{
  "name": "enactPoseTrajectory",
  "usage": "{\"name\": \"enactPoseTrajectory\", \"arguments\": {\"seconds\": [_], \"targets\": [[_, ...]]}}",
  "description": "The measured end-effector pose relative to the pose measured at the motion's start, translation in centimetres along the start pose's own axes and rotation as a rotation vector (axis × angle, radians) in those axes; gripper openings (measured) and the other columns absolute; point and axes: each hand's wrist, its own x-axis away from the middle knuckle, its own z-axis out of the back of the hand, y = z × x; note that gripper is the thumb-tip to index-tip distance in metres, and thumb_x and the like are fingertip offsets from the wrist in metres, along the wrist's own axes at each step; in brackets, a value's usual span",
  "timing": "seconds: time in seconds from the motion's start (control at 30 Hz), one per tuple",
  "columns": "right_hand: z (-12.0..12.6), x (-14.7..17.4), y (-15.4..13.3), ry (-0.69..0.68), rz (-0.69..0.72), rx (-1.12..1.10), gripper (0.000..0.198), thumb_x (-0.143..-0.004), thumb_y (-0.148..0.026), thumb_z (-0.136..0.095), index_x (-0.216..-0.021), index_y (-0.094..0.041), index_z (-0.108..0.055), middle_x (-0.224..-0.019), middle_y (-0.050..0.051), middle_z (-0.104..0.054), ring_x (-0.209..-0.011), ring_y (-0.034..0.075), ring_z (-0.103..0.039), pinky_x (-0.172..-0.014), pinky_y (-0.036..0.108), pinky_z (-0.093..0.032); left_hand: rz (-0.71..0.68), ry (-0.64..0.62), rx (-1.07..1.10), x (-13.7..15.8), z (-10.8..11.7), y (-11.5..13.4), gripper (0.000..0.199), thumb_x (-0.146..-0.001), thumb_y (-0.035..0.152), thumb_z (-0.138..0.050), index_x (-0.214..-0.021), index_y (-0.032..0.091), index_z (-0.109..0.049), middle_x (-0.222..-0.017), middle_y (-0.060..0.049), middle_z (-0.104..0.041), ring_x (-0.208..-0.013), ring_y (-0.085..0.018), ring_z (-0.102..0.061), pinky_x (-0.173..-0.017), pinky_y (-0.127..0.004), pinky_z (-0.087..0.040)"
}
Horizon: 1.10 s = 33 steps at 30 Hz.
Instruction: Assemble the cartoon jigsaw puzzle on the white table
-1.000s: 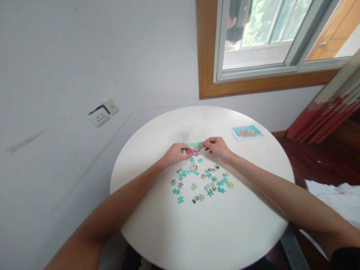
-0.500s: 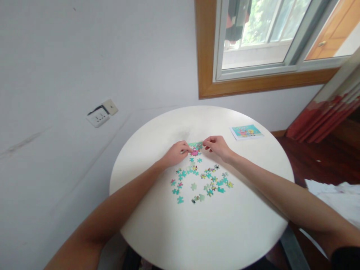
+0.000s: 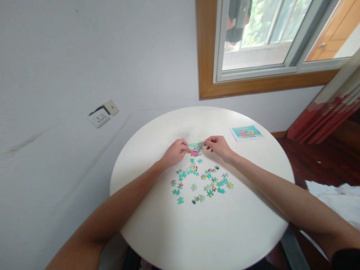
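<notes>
A small joined section of jigsaw puzzle point(image 3: 194, 152), green along its top with a pink figure below, lies on the white round table point(image 3: 185, 232). My left hand point(image 3: 177, 151) is closed at its left edge, fingertips pressed against the pieces there. At the upper right edge my right hand point(image 3: 217, 145) pinches a puzzle piece point(image 3: 203, 144), mostly covered by the fingertips. Whether that piece is joined to the section I cannot tell. Loose teal, yellow and pink puzzle pieces point(image 3: 221, 191) are scattered nearer to me, below both hands.
A picture card point(image 3: 247, 132) with a pink and a yellow figure lies at the table's far right. Behind the table are a wall with a socket point(image 3: 99, 117) and a wood-framed window point(image 3: 206, 48). White sheets point(image 3: 334, 198) are beyond the right edge.
My left fingertips have drawn back slightly to the left off the pink part. My right hand stays almost still at the upper right edge.
</notes>
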Motion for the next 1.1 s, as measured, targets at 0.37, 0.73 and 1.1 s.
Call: {"name": "enactPoseTrajectory", "arguments": {"seconds": [0.37, 0.73, 1.1], "targets": [[0.1, 0.0, 0.0, 0.008, 0.017, 0.013, 0.013, -0.073, -0.022, -0.06, -0.071, -0.012, -0.068, -0.065, 0.006, -0.066, -0.057, 0.013, -0.057, -0.052, 0.025, -0.041, -0.018, 0.002, -0.035, 0.0, -0.2, -0.7, 0.039, -0.08, 0.0, -0.048, -0.086, 0.023, -0.079, -0.092, -0.004, -0.059, -0.092, -0.018, -0.055, -0.089, -0.035, -0.045], [0.2, -0.1, -0.2, 0.017, 0.03, 0.016, 0.013, -0.072, -0.023, -0.06, -0.07, -0.013, -0.068, -0.064, 0.004, -0.066, -0.054, 0.011, -0.055, -0.052, 0.024, -0.041, -0.03, -0.103, -0.023, 0.0, 1.7, 0.8, 0.032, -0.082, 0.006, -0.05, -0.093, 0.019, -0.076, -0.094, -0.005, -0.064, -0.092, -0.017, -0.059, -0.086, -0.029, -0.045], [-0.1, 0.4, -0.5, -0.006, 0.071, 0.076, 0.014, -0.071, -0.024, -0.058, -0.07, -0.014, -0.067, -0.062, 0.004, -0.065, -0.057, 0.013, -0.056, -0.054, 0.025, -0.041, 0.362, -0.961, 0.024, 2.2, 6.9, 2.2, 0.026, -0.071, 0.04, -0.076, -0.07, 0.015, -0.071, -0.061, -0.002, -0.067, -0.056, -0.013, -0.06, -0.052, -0.021, -0.041]]}}
